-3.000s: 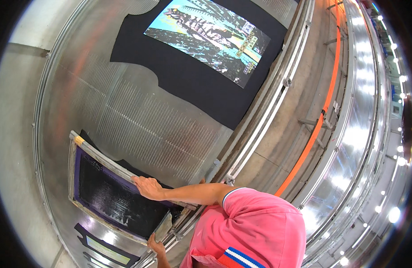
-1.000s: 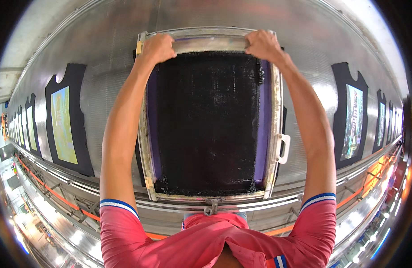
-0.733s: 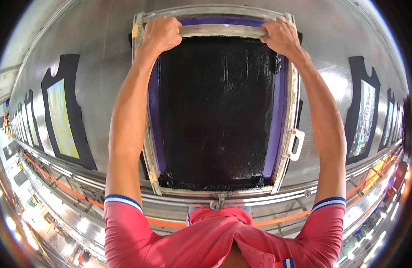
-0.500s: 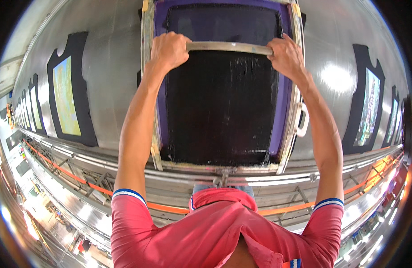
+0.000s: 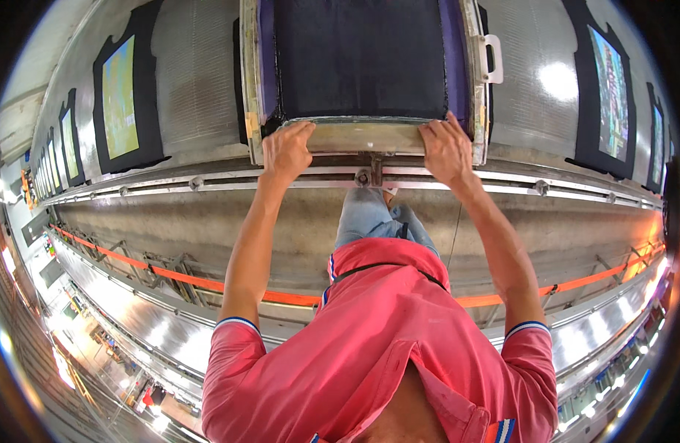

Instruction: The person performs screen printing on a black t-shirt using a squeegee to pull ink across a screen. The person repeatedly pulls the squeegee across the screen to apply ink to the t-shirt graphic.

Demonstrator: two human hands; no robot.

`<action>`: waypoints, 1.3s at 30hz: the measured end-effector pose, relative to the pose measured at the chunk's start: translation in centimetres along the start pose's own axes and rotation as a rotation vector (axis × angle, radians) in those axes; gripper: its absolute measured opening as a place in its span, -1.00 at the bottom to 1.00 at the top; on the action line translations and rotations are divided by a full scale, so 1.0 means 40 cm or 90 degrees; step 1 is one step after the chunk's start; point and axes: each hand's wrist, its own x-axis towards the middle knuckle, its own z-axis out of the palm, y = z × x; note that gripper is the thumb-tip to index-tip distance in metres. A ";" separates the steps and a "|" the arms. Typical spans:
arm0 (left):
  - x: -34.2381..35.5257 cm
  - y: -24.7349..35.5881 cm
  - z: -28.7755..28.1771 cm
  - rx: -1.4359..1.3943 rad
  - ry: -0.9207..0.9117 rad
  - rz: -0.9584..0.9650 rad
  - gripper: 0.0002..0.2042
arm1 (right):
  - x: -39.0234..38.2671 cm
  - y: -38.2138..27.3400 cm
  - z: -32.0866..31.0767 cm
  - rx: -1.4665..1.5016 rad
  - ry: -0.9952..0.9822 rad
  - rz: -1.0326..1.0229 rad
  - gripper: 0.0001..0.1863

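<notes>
My left hand [image 5: 288,151] and right hand [image 5: 449,151]: drawn from far to near | squeegee bar [image 5: 366,138]: now at the frame's [image 5: 251,81] near end | black screen [image 5: 362,63]: now beyond my bar, duller.

A long metal table [image 5: 196,96] carries printed black fabric pieces [image 5: 149,100], a framed screen [image 5: 362,59] lying between them

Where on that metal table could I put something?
Two strips of metal table look bare: between the frame and the yellow-printed garment at left, and between the white handle and blue-printed garment at right. Crowded: the frame's near end, where left hand and right hand grip a pale bar.
</notes>
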 end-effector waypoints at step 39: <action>1.023 -0.312 -0.123 0.132 -0.133 0.039 -0.66 | 0.968 0.491 -0.084 -0.091 -0.168 -0.014 -0.76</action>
